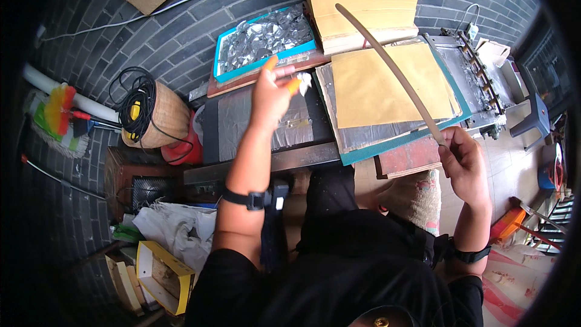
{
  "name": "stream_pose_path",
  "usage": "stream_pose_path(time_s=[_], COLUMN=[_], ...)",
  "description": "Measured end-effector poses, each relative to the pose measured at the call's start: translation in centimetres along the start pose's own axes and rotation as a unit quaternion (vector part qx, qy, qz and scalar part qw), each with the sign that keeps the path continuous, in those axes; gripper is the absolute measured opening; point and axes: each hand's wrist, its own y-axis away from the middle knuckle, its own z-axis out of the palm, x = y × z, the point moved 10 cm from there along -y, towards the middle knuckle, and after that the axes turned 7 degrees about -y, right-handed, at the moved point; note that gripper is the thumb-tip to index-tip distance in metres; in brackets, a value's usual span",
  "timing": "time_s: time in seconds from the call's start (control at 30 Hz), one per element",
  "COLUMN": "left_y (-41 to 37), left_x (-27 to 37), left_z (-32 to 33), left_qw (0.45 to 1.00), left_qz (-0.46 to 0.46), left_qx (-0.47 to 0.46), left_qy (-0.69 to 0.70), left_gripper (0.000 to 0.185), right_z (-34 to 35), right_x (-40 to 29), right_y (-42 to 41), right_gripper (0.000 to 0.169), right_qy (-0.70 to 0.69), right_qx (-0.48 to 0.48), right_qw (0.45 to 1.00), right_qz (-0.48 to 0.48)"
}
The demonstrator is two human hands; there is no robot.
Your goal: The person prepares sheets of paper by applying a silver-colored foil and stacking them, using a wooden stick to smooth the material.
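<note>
My left hand (273, 93), with orange covers on some fingers, is raised over a dark work surface (290, 138). A small crumpled piece of silvery foil (304, 82) is at its fingertips. My right hand (464, 163) grips the lower end of a long, thin, slightly curved strip (391, 64), which reaches up across brown paper sheets (386, 95). The sheets lie on a dark foil-like sheet (363, 137) above a teal ribbed mat (376, 152). Behind my left hand, a blue-rimmed tray (258, 64) holds many loose foil scraps (268, 36).
A tall stack of brown paper (363, 0) stands at the back against the brick wall. A metal frame with a rod (481, 72) is at the right. At the left are a woven basket (170, 116) with coiled black cable (131, 109) and a yellow box (165, 277).
</note>
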Motion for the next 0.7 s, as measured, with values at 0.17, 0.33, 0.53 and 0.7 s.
stream_pose_path(time_s=[0.17, 0.33, 0.53, 0.7], left_y=[4.5, 6.5, 6.1, 4.8], left_x=[-5.7, -6.1, -6.7, -7.6], left_z=[-0.1, -2.7, -5.8, -1.3], left_qw=[0.975, 0.920, 0.943, 0.993], left_qz=[-0.061, -0.051, -0.010, -0.040], left_qx=[0.044, 0.139, 0.188, 0.038], left_qy=[-0.211, -0.363, -0.275, -0.102], left_gripper=[0.074, 0.076, 0.060, 0.047], right_z=[0.1, -0.3, -1.1, -0.3], right_x=[0.0, -0.1, 0.9, 1.3], right_y=[0.5, 0.8, 1.2, 1.1], right_gripper=[0.013, 0.015, 0.015, 0.014], right_qy=[-0.017, -0.033, -0.042, -0.032], right_qx=[-0.002, 0.006, 0.019, -0.003], right_qw=[1.000, 0.999, 0.999, 0.999], right_qz=[0.015, 0.012, 0.019, 0.023])
